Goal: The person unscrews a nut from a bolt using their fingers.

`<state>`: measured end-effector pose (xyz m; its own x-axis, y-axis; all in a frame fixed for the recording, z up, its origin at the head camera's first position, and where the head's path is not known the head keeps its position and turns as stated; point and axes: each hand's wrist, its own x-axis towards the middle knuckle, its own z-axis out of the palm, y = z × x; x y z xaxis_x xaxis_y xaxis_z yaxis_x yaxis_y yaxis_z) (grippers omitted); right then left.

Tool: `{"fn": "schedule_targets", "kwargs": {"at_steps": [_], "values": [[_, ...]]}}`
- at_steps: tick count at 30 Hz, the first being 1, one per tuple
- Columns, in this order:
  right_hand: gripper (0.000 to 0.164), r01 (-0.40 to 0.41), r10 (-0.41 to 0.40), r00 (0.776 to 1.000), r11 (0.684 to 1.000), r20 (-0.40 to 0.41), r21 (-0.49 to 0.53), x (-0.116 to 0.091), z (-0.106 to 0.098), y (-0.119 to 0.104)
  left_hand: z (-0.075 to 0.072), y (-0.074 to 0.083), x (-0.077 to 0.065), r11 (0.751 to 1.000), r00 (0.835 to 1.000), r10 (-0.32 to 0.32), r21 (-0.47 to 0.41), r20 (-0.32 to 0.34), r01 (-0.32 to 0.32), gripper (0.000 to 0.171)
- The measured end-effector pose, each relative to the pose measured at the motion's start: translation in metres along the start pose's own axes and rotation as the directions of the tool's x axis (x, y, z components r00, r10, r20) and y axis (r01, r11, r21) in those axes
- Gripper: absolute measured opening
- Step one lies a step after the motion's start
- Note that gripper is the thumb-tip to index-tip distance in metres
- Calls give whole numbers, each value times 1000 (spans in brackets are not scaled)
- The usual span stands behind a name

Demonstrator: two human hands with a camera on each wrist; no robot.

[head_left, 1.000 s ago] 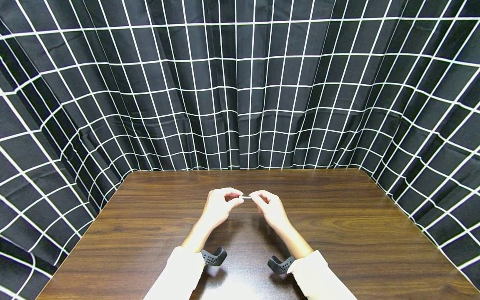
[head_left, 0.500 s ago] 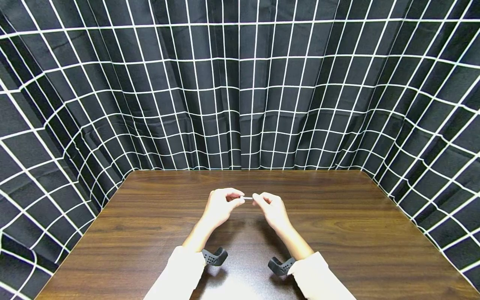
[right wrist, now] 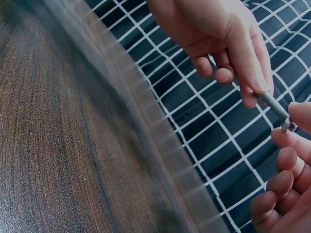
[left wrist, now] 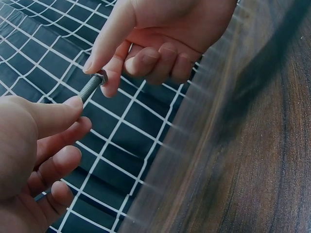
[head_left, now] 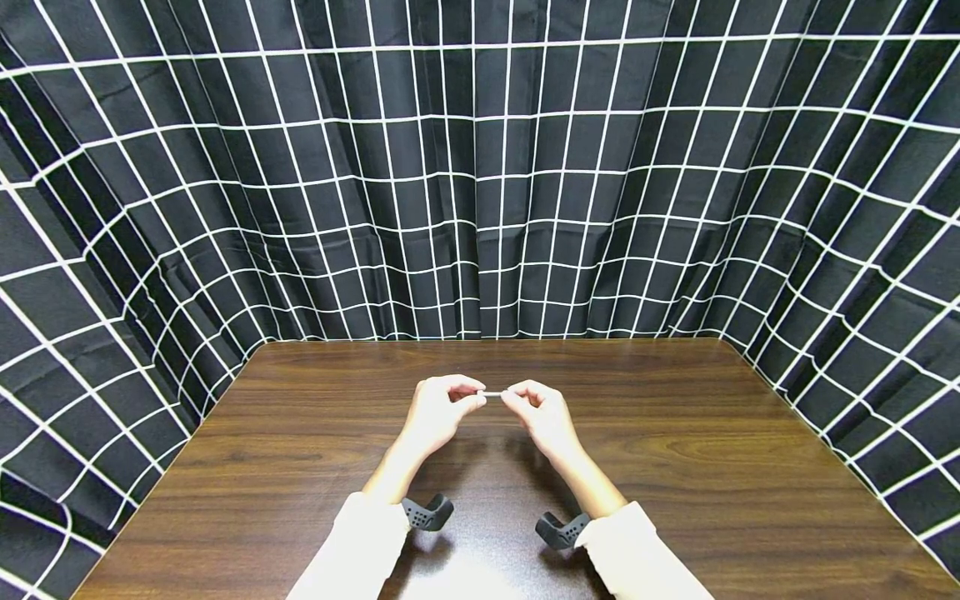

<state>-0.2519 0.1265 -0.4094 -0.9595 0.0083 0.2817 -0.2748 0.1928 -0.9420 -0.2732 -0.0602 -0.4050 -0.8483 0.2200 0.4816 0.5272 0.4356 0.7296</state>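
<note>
A metal bolt (left wrist: 89,89) with a threaded shank is held in the air between the two hands, lying nearly level in the head view. My left hand (head_left: 438,412) pinches one end between thumb and finger, hiding that end. At the other end sits a hexagonal nut (right wrist: 286,124). My right hand (head_left: 546,419) has its thumb and index finger on either side of this nut, the other fingers loosely curled. Bare thread shows between the two sets of fingertips.
A brown wood-grain table (head_left: 300,433) spreads beneath the hands. Black curtains with a white grid (head_left: 495,200) stand behind it and along both sides. Dark wrist mounts (head_left: 429,513) stick out inward from both sleeves.
My right hand's fingertips shift slightly around the nut end, rightward half a second ago and back now. The left hand stays nearly still, and the bolt remains between the hands.
</note>
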Motion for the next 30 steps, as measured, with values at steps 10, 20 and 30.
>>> {"fn": "schedule_targets", "kwargs": {"at_steps": [10,20,30], "values": [[14,15,-18,999,997,34,70,-6,-3,-15,0,0,0,1000,1000,4,-15,-8,-4,14],[22,66,-73,996,991,56,114,-8,-4,-22,-1,2,0,1000,1000,1,-8,-9,-1,15],[20,69,-76,995,992,64,110,-8,-4,-23,-2,2,0,1000,1000,-2,1,-13,2,15]]}}
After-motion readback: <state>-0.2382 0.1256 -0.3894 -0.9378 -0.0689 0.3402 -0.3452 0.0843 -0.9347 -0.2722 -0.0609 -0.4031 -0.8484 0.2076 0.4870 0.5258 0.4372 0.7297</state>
